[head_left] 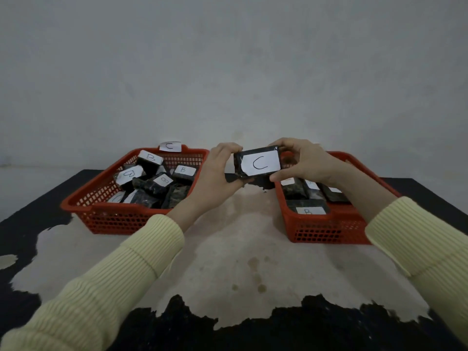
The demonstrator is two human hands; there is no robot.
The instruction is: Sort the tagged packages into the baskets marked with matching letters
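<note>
I hold a black package (257,162) with a white tag reading C up between the two baskets, above the table. My left hand (217,171) grips its left end and my right hand (301,160) grips its right end. The left red basket (106,214) carries a C label (170,146) on its far rim and holds several black packages, most with B tags, such as one (184,170). The right red basket (326,230) holds several packages, one near its front tagged B (309,211). My right arm hides part of that basket.
The table (240,262) has a worn pale patch in the middle with black surface around it. A bare grey wall stands close behind the baskets. Yellow ribbed sleeves cover both my forearms.
</note>
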